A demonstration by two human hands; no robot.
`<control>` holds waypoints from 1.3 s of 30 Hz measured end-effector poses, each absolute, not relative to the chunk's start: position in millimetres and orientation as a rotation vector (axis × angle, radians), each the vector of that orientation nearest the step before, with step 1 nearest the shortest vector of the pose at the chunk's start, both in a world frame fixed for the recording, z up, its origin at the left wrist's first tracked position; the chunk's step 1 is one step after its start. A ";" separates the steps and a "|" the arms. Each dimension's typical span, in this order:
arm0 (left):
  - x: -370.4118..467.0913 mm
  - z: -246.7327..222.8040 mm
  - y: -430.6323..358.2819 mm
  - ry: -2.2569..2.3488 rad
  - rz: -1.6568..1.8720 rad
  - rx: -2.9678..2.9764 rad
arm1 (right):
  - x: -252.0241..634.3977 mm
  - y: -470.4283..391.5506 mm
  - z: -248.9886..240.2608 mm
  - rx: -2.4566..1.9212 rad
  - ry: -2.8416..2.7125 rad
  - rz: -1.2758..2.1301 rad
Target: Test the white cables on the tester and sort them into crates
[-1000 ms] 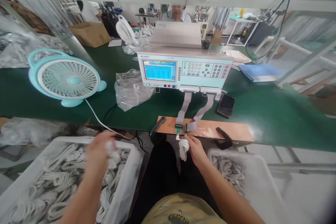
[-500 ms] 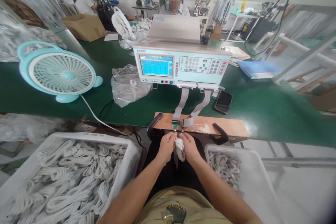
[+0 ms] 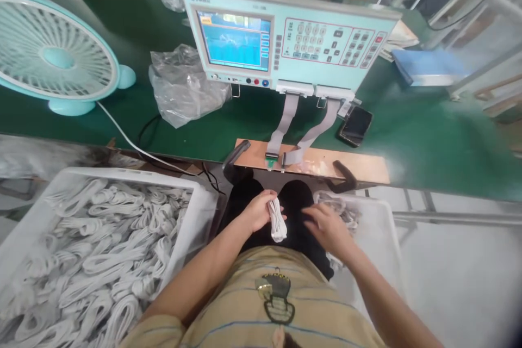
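Gripping a white cable bundle [image 3: 278, 225] in the head view, the left hand [image 3: 260, 211] pinches its upper end between thumb and fingers, over the lap and short of the bench's [image 3: 428, 157] near edge. The right hand [image 3: 328, 227] looks empty, fingers loosely bent, beside the left edge of the right bin [image 3: 379, 217]. Folded into a long loop, the bundle likely weighs little; the cord should be soft and springy, hardly slippery, and stiff only at its ends, which are hard to make out. The folded strands at mid-length seem the best place to take hold, keeping the loops together; tugging one strand could loosen it, and the ends are probably the most delicate part. Similar cables [image 3: 110, 250] fill the left bin [image 3: 196, 191], and two ribbon cables [image 3: 289, 114] reach a board [image 3: 369, 168] on the bench's near edge.
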State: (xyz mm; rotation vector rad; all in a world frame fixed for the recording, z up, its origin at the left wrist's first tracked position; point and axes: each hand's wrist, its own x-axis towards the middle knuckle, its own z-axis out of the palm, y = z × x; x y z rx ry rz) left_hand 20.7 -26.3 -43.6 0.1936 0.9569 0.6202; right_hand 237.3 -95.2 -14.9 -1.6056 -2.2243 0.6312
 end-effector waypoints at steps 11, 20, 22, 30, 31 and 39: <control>42.7 -45.2 -43.0 0.940 0.589 0.373 | 174.6 -69.7 -7.6 -1.082 -1.908 1.185; 19.4 -29.4 -18.5 1.114 0.944 0.917 | 157.1 -22.9 -27.9 -1.360 -1.331 1.175; 15.4 -26.2 -11.1 1.090 0.952 0.963 | 156.1 -14.8 -30.1 -1.378 -1.277 1.197; 12.7 -26.0 -2.0 1.056 0.939 0.924 | 152.6 -8.1 -36.8 -1.325 -1.055 1.323; 13.3 -26.6 -2.7 1.069 0.969 0.911 | 152.6 -8.5 -36.5 -1.315 -1.048 1.335; 3.0 -25.9 -2.9 1.039 1.013 0.837 | 142.9 -7.6 -26.2 -1.288 -0.744 1.484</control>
